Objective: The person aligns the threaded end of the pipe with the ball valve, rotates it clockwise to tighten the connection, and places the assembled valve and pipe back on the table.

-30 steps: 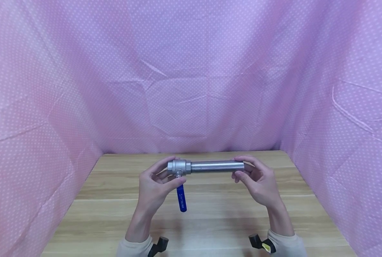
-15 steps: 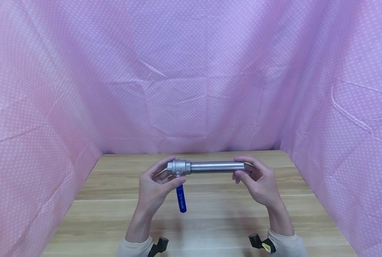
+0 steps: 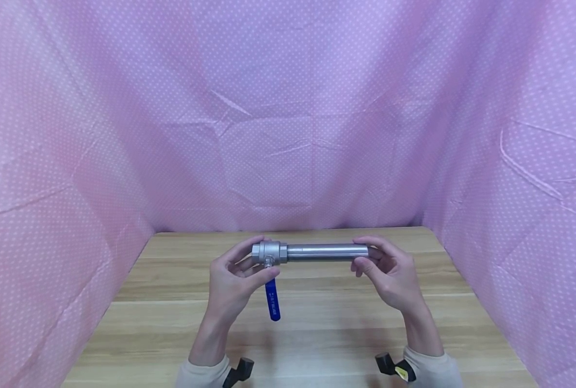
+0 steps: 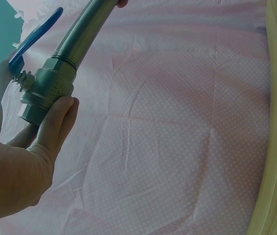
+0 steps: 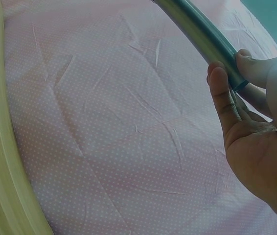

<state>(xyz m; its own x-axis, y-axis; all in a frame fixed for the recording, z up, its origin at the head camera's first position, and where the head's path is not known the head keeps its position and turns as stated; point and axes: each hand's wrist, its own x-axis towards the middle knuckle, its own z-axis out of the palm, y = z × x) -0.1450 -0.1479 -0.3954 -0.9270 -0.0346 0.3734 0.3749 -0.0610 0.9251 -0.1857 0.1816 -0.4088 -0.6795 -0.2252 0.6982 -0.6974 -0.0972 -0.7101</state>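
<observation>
A metal ball valve (image 3: 270, 252) with a blue lever handle (image 3: 272, 302) is held by my left hand (image 3: 234, 283), fingers behind its body and thumb by the lever's base. Joined to the valve's right end is a straight steel pipe (image 3: 327, 251); a few threads show at the joint in the left wrist view. My right hand (image 3: 389, 275) pinches the pipe's free end between thumb and fingers. Valve and pipe lie level in one line above the table, the lever pointing toward me. In the right wrist view, thumb and fingers meet the pipe (image 5: 202, 36) near its rim.
Below the hands is a wood-grain table (image 3: 317, 334). Pink dotted cloth (image 3: 288, 134) hangs behind it and along both sides. A black wrist mount (image 3: 239, 372) sits on the left sleeve, another wrist mount (image 3: 395, 367) on the right.
The blue lever's tip has shifted very slightly left. Both hands keep their hold and stay in nearly the same place.
</observation>
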